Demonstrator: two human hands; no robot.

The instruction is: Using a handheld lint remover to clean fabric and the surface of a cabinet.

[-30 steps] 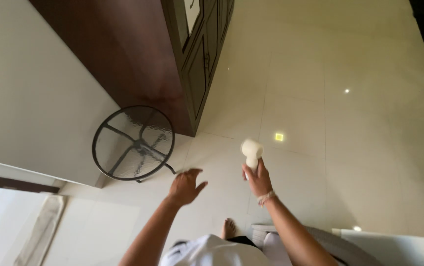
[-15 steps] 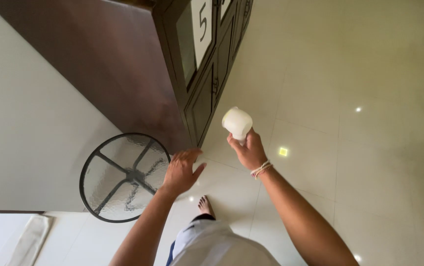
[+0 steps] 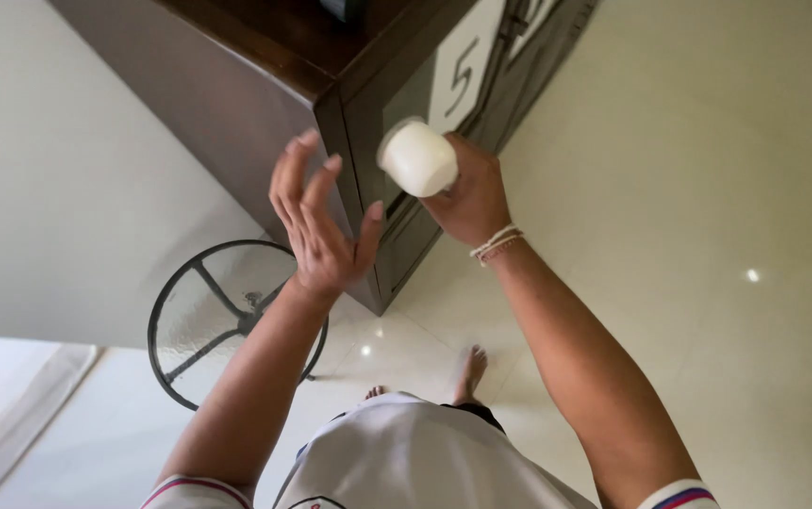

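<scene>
**White cup held up at the cabinet corner**

- A small white round plastic cup [image 3: 416, 158] is gripped from behind by the right hand [image 3: 470, 196], fingers curled about its body, its pale end turned toward the camera. It is held in the air, in front of the dark brown wooden cabinet [image 3: 265, 66], just beside the cabinet's upper front corner and apart from its top.
- The left hand [image 3: 316, 221] is raised just beside the cup, fingers spread and empty, palm turned toward the cabinet's edge; contact with the wood cannot be told.
- A thread bracelet [image 3: 494, 242] is worn on the right wrist.
- Below, a round glass-topped side table with a black metal frame [image 3: 200, 320] is seen on the glossy cream tiled floor [image 3: 708, 188]; bare feet are visible beneath.
- Risks, as judged: the cup is supported by one hand only, so a loosened grip could drop it onto the tiles or the glass surface. A knock against the cabinet corner could tip out any contents; whether it holds anything cannot be seen.
</scene>
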